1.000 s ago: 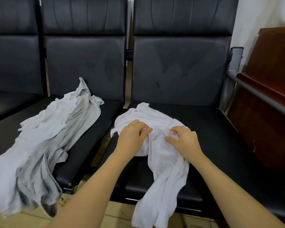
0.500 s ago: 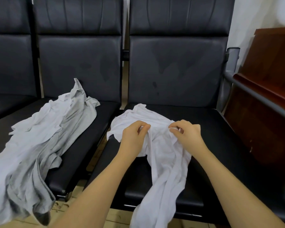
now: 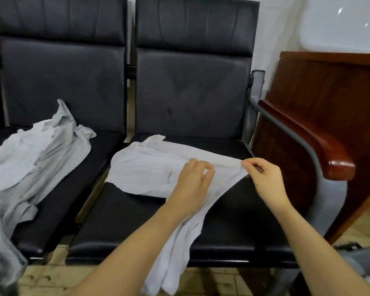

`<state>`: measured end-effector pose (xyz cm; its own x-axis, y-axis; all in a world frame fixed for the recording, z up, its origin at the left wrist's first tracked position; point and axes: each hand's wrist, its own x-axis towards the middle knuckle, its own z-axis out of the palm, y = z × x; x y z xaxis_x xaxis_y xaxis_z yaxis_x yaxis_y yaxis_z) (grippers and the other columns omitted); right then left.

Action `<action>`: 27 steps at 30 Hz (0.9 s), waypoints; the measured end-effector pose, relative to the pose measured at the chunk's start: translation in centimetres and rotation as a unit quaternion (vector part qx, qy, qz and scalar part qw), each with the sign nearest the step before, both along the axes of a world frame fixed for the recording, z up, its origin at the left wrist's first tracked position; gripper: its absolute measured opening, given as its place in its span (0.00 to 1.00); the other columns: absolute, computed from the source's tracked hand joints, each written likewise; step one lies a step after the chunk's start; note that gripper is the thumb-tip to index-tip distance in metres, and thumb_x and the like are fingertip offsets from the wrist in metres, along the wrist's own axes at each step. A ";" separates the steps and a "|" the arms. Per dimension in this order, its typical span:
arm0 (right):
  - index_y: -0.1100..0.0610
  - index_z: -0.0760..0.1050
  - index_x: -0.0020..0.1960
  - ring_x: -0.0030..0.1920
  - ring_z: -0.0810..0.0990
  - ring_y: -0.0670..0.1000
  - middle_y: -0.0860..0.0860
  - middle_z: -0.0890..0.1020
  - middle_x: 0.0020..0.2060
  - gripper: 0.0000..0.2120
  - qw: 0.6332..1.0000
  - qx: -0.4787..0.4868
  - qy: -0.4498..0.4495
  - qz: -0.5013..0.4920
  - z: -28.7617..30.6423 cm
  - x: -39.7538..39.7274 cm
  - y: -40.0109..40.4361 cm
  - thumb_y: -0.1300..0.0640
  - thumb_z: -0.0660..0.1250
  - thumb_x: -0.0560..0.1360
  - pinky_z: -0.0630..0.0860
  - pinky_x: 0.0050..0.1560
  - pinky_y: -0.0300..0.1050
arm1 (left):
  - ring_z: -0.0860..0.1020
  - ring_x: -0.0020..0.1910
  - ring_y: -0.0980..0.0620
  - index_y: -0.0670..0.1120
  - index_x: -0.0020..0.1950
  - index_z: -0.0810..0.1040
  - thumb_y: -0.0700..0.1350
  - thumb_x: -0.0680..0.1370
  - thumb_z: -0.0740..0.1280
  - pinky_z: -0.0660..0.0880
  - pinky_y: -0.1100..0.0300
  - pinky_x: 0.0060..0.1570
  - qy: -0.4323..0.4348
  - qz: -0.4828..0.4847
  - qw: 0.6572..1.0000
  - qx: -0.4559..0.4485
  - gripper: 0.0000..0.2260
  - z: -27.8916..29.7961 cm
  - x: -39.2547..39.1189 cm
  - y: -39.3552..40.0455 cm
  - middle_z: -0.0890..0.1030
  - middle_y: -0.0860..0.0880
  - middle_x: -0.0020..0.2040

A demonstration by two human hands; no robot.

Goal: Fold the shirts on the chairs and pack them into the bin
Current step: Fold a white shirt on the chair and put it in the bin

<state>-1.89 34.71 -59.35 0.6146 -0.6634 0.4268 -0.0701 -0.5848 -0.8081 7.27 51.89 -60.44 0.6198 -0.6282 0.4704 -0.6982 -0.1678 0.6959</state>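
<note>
The left hand (image 3: 193,180) and right hand (image 3: 265,178) each pinch the white shirt (image 3: 150,169), stretching its edge between them. It lies on the right chair (image 3: 222,210); a grey shirt (image 3: 30,159) covers the left chair (image 3: 68,189).

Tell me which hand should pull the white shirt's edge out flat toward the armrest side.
Right, probably. The right hand already pinches the white shirt at its stretched edge, on the side nearest the wooden armrest. The left hand pinches cloth farther in, so it suits anchoring.
</note>
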 end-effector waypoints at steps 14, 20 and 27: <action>0.59 0.75 0.46 0.39 0.74 0.47 0.51 0.77 0.41 0.06 0.988 -0.066 0.125 -0.064 -3.1 -3.9 -2.0 0.63 0.60 0.79 0.67 0.39 0.37 | 0.64 0.52 0.51 0.51 0.67 0.74 0.56 0.78 0.63 0.61 0.59 0.56 -0.167 -0.042 0.965 0.198 0.19 -4.4 -1.2 -1.4 0.70 0.50 0.54; 0.56 0.78 0.50 0.45 0.77 0.44 0.48 0.79 0.45 0.08 0.984 -0.086 0.138 0.065 -3.8 -3.1 -0.4 0.65 0.61 0.79 0.69 0.47 0.30 | 0.64 0.41 0.58 0.50 0.53 0.84 0.62 0.72 0.59 0.66 0.58 0.49 -0.135 -0.073 0.982 0.113 0.22 -4.8 3.8 2.5 0.72 0.53 0.40; 0.51 0.75 0.45 0.46 0.76 0.41 0.46 0.76 0.45 0.10 0.967 -0.108 0.186 0.138 -3.7 -2.5 0.9 0.64 0.59 0.79 0.69 0.47 0.28 | 0.71 0.42 0.53 0.52 0.52 0.84 0.59 0.75 0.58 0.69 0.58 0.49 -0.137 -0.072 0.982 0.105 0.18 -4.2 3.4 3.7 0.80 0.53 0.42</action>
